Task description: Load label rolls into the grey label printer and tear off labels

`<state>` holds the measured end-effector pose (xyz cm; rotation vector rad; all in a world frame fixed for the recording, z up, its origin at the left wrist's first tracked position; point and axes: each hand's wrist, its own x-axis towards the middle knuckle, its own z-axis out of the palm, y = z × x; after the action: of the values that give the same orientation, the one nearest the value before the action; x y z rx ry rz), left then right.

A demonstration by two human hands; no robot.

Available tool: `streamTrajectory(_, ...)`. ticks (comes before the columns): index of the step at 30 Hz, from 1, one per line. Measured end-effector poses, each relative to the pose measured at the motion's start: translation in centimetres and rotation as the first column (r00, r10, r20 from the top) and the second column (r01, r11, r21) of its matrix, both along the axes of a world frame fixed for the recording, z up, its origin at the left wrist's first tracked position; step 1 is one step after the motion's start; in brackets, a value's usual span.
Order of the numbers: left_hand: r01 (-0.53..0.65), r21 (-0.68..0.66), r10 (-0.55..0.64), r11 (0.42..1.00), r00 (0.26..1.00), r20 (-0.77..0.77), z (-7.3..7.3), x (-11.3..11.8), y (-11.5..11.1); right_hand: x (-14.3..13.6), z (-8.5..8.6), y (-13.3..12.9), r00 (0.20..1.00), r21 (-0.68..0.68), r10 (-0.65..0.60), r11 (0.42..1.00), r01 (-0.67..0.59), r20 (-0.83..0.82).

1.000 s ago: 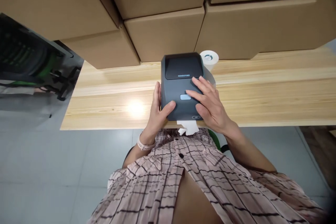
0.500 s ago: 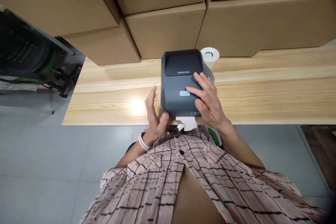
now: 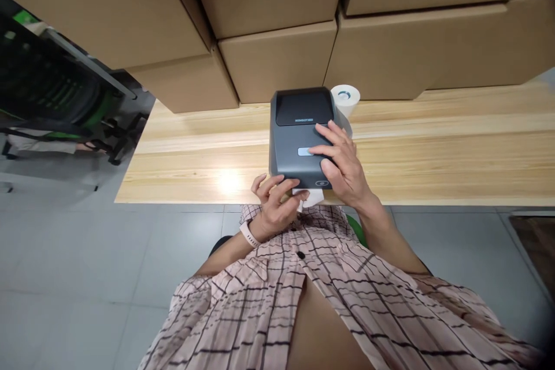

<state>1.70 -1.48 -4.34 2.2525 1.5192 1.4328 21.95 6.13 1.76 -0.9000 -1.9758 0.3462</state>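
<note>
A dark grey label printer [image 3: 288,141] stands near the front edge of the wooden table, with a light blue button on its top. White paper [image 3: 314,198] sticks out of its front, its end torn. My left hand [image 3: 277,202] is at the printer's front left corner, fingers curled, thumb and fingertips pinching the paper's left side. Across the printer's right side lies my right hand [image 3: 344,170], fingers spread, one fingertip at the button; it holds nothing. Behind the printer's right side is a white paper roll [image 3: 347,101].
Cardboard boxes [image 3: 277,60] are stacked along the back of the wooden table [image 3: 433,156]. Beyond the table's left end stands a black and green chair [image 3: 56,87] on the grey floor.
My left hand has moved right from beside the printer to its front and closed on the paper. My right hand stays on the printer. The view has shifted slightly.
</note>
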Motion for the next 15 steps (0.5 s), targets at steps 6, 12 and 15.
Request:
streamTrajectory(6,-0.046,0.444,0.038,0.895,0.999,0.027,1.9,-1.6,0.6,0.8,2.0,-0.4,0.981,0.043,-0.017,0.999,0.009,0.195)
streamTrajectory(12,-0.230,0.247,0.106,0.941,0.896,0.431,4.6,-2.5,4.1,1.3,3.2,0.3,0.962,0.024,0.066,0.997,-0.075,0.264)
streamTrajectory(15,-0.183,0.078,0.102,0.980,0.799,0.592,5.7,-3.1,6.1,2.0,3.7,0.2,0.979,-0.012,0.077,0.997,-0.077,0.191)
